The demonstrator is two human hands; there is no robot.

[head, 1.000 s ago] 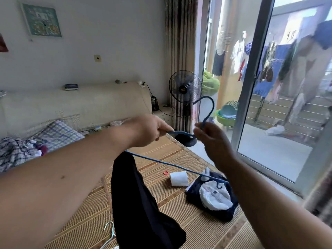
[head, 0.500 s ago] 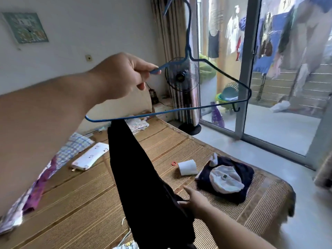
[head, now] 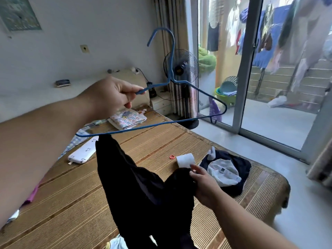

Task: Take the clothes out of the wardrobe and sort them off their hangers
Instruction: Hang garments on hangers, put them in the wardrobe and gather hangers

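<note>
The black garment [head: 136,186] is being carried draped over the bottom bar of the blue hanger [head: 143,127], above the bed [head: 71,194]. Its lower end is being gripped by the right hand [head: 203,184], fingers curled into the cloth. The hanger's shoulder wire is being pinched by the left hand [head: 109,97]. Judging by this, the garment is being stripped off its hanger. Next, it is probably needing to be drawn off the bar's open end and laid by the sorted pile [head: 224,169] nearby.
</note>
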